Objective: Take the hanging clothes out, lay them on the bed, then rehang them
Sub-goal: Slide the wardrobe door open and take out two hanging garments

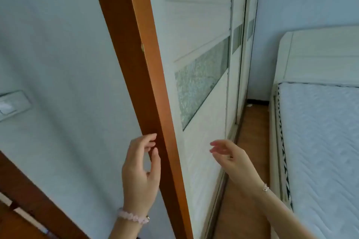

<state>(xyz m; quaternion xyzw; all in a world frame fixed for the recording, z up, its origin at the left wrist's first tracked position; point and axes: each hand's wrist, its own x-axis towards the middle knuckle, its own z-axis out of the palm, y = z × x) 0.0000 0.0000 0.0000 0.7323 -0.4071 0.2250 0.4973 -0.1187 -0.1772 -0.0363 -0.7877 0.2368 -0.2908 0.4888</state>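
The orange-brown door frame (139, 68) runs diagonally from top centre to bottom centre and serves as the reference. The left hand (140, 172) is raised against the lower part of this frame, fingers loosely curled and apart, holding nothing; its fingertips (153, 137) lie at the frame's edge, and actual contact cannot be confirmed. A pink bead bracelet (132, 216) circles the left wrist. The right hand (231, 156) is to the right of the frame, apart from it, fingers relaxed and slightly spread, holding nothing, in front of the white sliding wardrobe door (196, 44). A thin bracelet (265, 188) sits on the right wrist. The wardrobe door carries 1 frosted glass band (200, 79) and appears closed; the hanging clothes are not visible. The bed (320, 132), with bare quilted mattress and pale headboard (318, 54), stands far right of the frame, across a strip of wood floor (250, 141). A wall switch (11, 105) is left of the frame.
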